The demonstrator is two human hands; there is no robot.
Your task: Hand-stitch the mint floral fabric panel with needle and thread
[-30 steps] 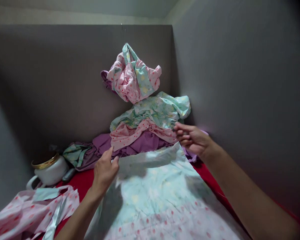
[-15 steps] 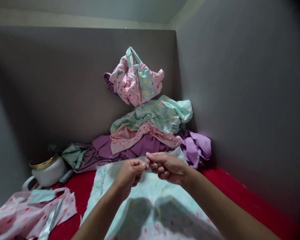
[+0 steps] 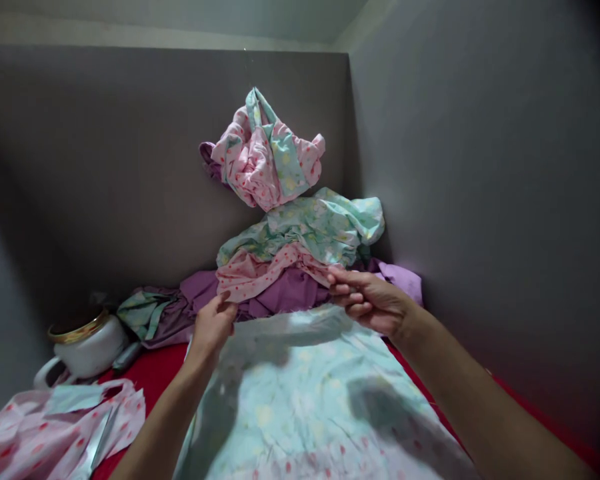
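Note:
A pale mint cloth with a pink flowered border lies spread over the red surface in front of me. My left hand pinches its far edge at the left, fingers closed on the fabric. My right hand pinches the same edge further right, also closed on it. The edge is stretched between the two hands, just in front of a heap of cloths.
The heap of pink, mint and purple cloths fills the corner, with a knotted bundle on top against the grey wall. A white pot with a gold rim stands at the left. Pink flowered fabric and scissors lie at the lower left.
Half a second ago both hands met at the middle of the cloth's edge. They have moved apart along it, pulling the edge taut.

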